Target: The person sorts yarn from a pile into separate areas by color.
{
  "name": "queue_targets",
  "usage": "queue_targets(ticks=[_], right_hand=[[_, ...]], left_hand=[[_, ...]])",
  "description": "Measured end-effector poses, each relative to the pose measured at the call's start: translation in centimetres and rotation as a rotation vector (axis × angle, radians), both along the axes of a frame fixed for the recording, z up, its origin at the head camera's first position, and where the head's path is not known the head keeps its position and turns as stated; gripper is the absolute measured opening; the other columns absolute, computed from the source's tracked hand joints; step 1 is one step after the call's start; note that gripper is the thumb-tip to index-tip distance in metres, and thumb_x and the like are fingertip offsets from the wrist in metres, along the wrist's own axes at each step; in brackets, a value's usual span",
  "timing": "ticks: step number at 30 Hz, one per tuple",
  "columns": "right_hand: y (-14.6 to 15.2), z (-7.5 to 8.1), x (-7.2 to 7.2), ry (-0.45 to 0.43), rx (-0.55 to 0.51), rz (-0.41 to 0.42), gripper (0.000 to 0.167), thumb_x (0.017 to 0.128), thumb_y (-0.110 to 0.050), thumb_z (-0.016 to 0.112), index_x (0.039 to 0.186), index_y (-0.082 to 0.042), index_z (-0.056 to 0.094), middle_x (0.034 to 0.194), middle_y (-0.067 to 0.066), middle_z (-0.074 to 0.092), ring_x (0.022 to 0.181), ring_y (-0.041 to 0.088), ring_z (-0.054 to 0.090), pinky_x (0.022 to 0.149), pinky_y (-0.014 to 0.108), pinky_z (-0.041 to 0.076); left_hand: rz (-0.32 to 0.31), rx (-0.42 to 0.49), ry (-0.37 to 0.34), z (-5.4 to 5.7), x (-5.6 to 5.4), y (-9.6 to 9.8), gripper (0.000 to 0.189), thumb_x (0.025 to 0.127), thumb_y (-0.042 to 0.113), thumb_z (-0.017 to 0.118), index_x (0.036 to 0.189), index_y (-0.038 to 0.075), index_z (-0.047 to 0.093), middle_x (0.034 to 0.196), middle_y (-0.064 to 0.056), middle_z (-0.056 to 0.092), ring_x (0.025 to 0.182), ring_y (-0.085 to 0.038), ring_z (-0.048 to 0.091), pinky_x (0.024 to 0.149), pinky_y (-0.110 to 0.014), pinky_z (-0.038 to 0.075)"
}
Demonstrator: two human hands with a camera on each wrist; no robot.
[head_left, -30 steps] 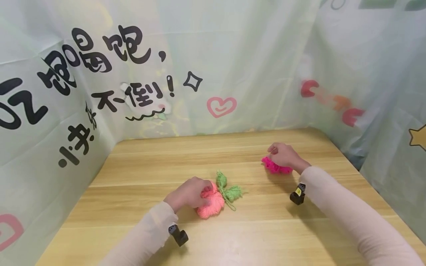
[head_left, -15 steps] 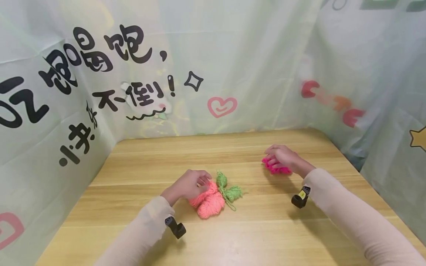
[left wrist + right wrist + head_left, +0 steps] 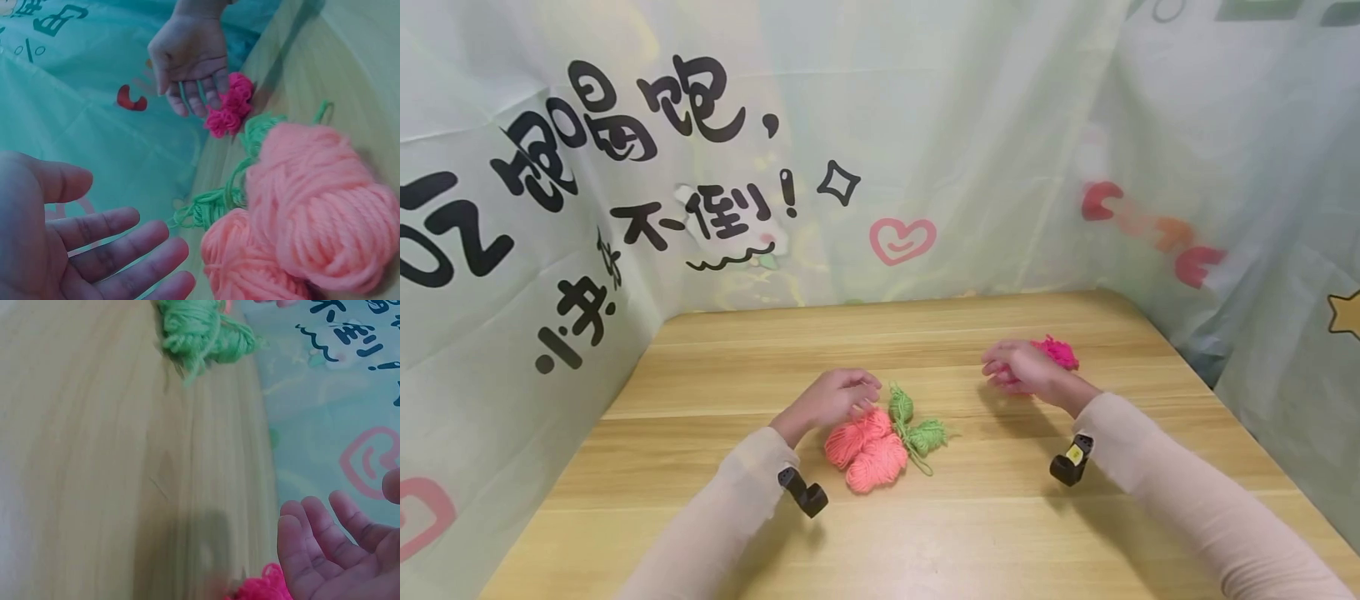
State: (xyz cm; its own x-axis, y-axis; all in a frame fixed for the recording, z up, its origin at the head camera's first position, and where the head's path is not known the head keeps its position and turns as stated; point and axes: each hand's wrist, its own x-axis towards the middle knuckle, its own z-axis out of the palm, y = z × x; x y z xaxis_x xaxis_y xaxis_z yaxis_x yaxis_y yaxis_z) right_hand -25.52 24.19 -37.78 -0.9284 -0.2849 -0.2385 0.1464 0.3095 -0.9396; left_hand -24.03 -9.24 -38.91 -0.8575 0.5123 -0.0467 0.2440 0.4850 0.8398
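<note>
My left hand (image 3: 829,400) hovers at the far side of two coral yarn skeins (image 3: 877,463), fingers extended and loosely spread, as the left wrist view shows of the same hand (image 3: 100,250). Touching the coral skeins on their right are two small green yarn bundles (image 3: 927,436), tied in the middle with a loose loop. Farther back on the right, my right hand (image 3: 1028,367) is over a magenta yarn bundle (image 3: 1060,353) and partly hides it. Its relaxed fingers (image 3: 331,537) hold nothing in the right wrist view, where the magenta yarn (image 3: 261,589) shows just below.
Everything lies on a wood-grain table (image 3: 970,533). A printed pale green curtain (image 3: 985,167) with black lettering and a pink heart encloses the back and both sides. Small black cameras (image 3: 802,492) are strapped on both sleeves.
My left hand has let go of the coral yarn and risen slightly away. My right hand has shifted left and nearer, so more magenta yarn shows behind it.
</note>
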Motion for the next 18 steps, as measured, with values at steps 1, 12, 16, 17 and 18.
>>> queue_targets(ticks=[1, 12, 16, 17, 18], right_hand=[[-0.1, -0.1, 0.0, -0.004, 0.0, 0.009, 0.039, 0.102, -0.011, 0.034, 0.131, 0.014, 0.039, 0.12, 0.028, 0.053, 0.091, 0.023, 0.061, 0.079, 0.036, 0.052], [-2.2, -1.6, 0.6, -0.045, -0.004, 0.043, 0.043, 0.102, -0.019, 0.038, 0.131, 0.013, 0.042, 0.122, 0.028, 0.051, 0.098, 0.033, 0.059, 0.083, 0.046, 0.051], [-3.0, -2.1, 0.8, -0.062, 0.004, 0.052, 0.042, 0.103, -0.02, 0.037, 0.129, 0.013, 0.044, 0.119, 0.026, 0.053, 0.094, 0.03, 0.059, 0.079, 0.041, 0.052], [-3.1, -2.2, 0.8, -0.061, 0.011, 0.058, 0.042, 0.104, -0.02, 0.036, 0.129, 0.012, 0.044, 0.119, 0.026, 0.053, 0.094, 0.03, 0.059, 0.079, 0.041, 0.053], [-3.2, -2.3, 0.8, -0.058, 0.017, 0.064, 0.042, 0.104, -0.02, 0.036, 0.129, 0.012, 0.044, 0.119, 0.026, 0.053, 0.094, 0.03, 0.059, 0.079, 0.041, 0.053]], left_hand=[[0.001, 0.02, -0.022, 0.0, -0.1, 0.1, 0.033, 0.103, 0.021, 0.047, 0.119, -0.005, 0.06, 0.107, -0.017, 0.065, 0.093, -0.028, 0.065, 0.078, -0.039, 0.055], [0.013, 0.071, -0.114, 0.4, -1.2, 1.2, 0.042, 0.106, 0.028, 0.035, 0.121, -0.002, 0.06, 0.109, -0.016, 0.066, 0.096, -0.029, 0.066, 0.082, -0.039, 0.054], [0.022, 0.078, -0.15, 0.6, -1.4, 1.7, 0.048, 0.106, 0.034, 0.031, 0.121, -0.001, 0.061, 0.11, -0.017, 0.066, 0.097, -0.032, 0.065, 0.081, -0.04, 0.054], [0.019, 0.081, -0.154, 0.6, -1.4, 1.7, 0.05, 0.106, 0.035, 0.029, 0.121, -0.002, 0.06, 0.11, -0.017, 0.066, 0.097, -0.033, 0.065, 0.081, -0.04, 0.054], [0.02, 0.085, -0.163, 0.6, -1.5, 1.8, 0.054, 0.107, 0.038, 0.027, 0.121, -0.002, 0.06, 0.11, -0.018, 0.065, 0.097, -0.034, 0.064, 0.08, -0.041, 0.054]])
